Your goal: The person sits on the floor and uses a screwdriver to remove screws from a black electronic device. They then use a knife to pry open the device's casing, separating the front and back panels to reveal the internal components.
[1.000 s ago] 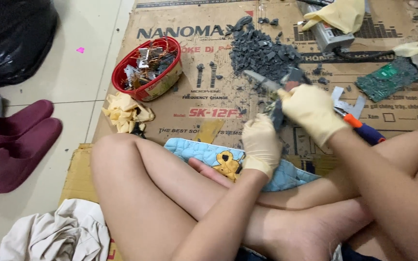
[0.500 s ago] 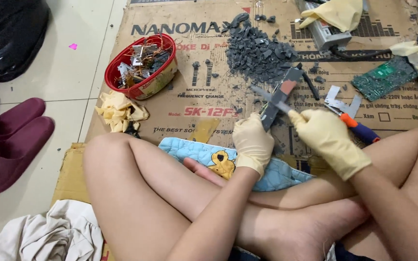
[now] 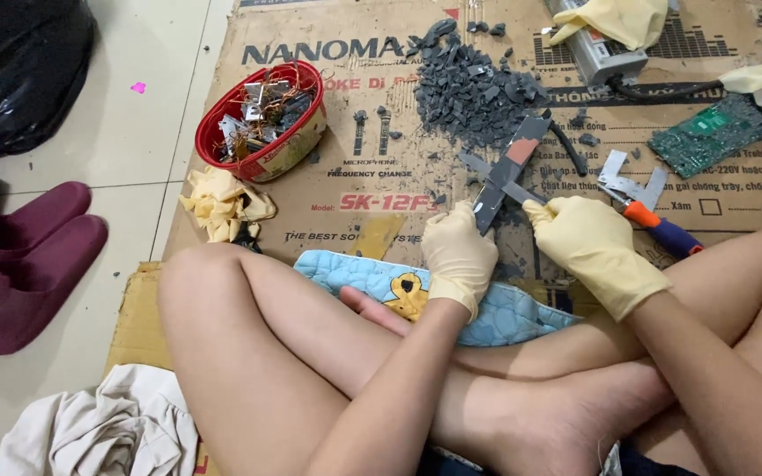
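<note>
Hands: left hand (image 3: 459,256) gloved, gripping flat grey strip (image 3: 506,172) upright-tilted | right hand (image 3: 594,247) gloved, clenched on thin blade (image 3: 494,176) crossing it | strip: dark, rust-orange patch near top, above cardboard (image 3: 328,194) | grey chip pile (image 3: 474,84) beyond

A red bowl (image 3: 262,123) of metal scraps sits at upper left of the cardboard (image 3: 328,203), with a pile of dark grey chips (image 3: 474,88) at top centre. A green circuit board (image 3: 707,137) lies at upper right. Maroon slippers (image 3: 19,264) rest at the left edge, and a black bag (image 3: 19,70) fills the top left corner.
</note>
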